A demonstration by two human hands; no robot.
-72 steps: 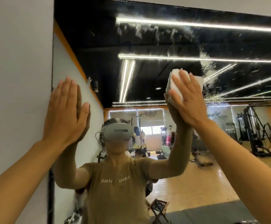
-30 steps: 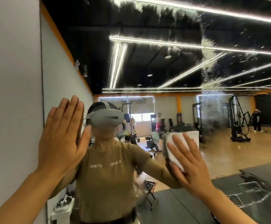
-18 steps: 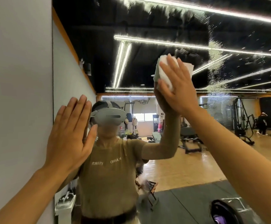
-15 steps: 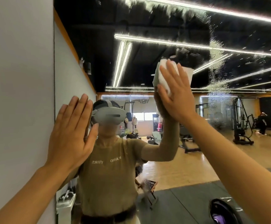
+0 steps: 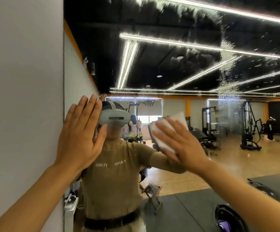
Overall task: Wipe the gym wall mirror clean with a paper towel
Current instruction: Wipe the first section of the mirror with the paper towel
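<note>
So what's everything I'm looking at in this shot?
mirror: one, wall-mounted, fills centre and right, reflects the gym and the person
spray droplets: one whitish vertical band, on the glass upper right
streaks: whitish smears, along the glass top
wall: one, grey, left of the mirror
paper towel: one, white, folded, flat on the glass under the right hand
left hand: one, flat, straight fingers, at the mirror's left edge
right hand: one, straight fingers pressing the towel on the glass
</note>
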